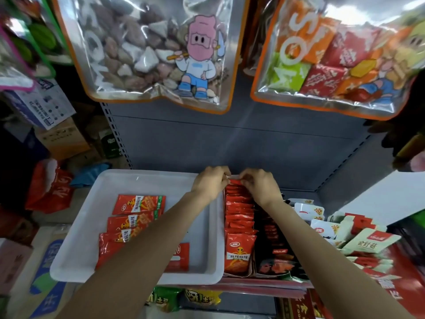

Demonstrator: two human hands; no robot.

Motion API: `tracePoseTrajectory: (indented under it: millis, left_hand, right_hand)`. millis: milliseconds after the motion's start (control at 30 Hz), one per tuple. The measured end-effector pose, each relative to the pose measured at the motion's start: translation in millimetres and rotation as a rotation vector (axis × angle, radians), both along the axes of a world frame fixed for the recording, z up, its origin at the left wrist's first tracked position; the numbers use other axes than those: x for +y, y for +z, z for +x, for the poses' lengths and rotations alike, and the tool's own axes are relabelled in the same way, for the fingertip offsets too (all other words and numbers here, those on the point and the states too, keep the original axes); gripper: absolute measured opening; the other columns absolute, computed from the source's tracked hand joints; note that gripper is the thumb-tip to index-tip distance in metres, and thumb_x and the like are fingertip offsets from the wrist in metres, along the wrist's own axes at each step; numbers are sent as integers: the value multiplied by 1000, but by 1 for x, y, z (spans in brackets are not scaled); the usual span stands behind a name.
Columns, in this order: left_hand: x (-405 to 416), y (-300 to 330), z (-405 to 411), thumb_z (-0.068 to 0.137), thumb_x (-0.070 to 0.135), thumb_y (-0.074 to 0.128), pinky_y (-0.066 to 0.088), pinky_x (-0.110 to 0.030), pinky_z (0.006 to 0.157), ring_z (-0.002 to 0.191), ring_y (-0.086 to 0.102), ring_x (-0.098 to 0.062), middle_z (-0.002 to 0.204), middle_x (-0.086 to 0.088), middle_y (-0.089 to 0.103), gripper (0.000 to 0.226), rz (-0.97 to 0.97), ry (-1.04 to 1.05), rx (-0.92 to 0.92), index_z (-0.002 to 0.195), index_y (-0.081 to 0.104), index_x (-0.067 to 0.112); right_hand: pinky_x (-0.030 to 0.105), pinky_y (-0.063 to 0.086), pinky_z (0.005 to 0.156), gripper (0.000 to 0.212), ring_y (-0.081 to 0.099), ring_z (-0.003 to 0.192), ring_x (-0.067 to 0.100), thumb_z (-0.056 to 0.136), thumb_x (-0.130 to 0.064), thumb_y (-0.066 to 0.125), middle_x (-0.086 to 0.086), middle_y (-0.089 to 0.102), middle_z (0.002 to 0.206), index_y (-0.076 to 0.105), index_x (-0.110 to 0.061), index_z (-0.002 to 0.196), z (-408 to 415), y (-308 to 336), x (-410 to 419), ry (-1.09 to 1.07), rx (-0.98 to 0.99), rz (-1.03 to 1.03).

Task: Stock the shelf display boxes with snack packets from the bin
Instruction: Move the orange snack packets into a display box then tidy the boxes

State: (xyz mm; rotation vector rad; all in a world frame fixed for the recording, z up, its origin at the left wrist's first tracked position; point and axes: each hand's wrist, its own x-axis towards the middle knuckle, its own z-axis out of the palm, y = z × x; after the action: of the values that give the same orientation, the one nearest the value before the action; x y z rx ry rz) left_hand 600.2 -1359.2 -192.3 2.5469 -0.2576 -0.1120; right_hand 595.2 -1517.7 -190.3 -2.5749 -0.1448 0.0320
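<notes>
Both hands, left (210,183) and right (258,185), pinch the rearmost red packet (234,181) at the back of the display box (239,229), right of the white bin (138,226) holding more packets.

Front red packet (239,255) in my display box reads 麻辣麻辣 on a white strip under a small logo, too small to read. Same txt on red packets in the bin (138,204). White packets (310,211) at right show "20%". Big hanging bag (296,42) top right has lrg "SO" letters. Rest too blurred.
</notes>
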Motion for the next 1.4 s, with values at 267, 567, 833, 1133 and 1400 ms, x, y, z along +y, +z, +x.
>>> tracePoseTrajectory:
  millis: [267,567,833,1133,1400]
  left_hand:
    - [46,-15,-34,85,13,63,52,-34,79,88,63,-18,103,-2,67,26,-216,199,-192,111,64,12]
    - [177,-90,-65,91,23,57,38,-38,103,120,50,-30,133,-13,51,44,-2,456,79,132,48,9]
    - [225,-126,-76,90,41,59,29,-37,111,135,33,-30,148,-12,33,68,212,318,373,145,32,13]
    - [223,-125,-81,86,40,64,32,-49,110,136,33,-29,150,-7,34,69,-21,429,258,144,35,19]
    - [198,-79,-65,85,28,69,47,-32,96,114,56,-19,128,-6,55,71,-585,692,101,143,30,14]
  right_hand:
    - [35,49,77,22,54,106,26,93,-16,51,7,60,114,63,-15,112,-21,7,34,73,-152,-112]
    - [37,45,94,34,54,112,28,92,-9,47,12,56,122,52,-9,126,-36,-52,154,314,154,-90]
    - [36,46,96,43,57,113,30,86,-17,64,14,59,123,52,-3,124,-28,-118,227,-88,686,324]
    - [34,47,71,25,56,72,22,87,-5,59,6,60,76,54,-19,67,-24,-115,227,-217,623,514]
    - [40,51,77,14,57,80,20,95,-3,49,12,58,80,46,-7,81,-31,-74,174,-129,326,747]
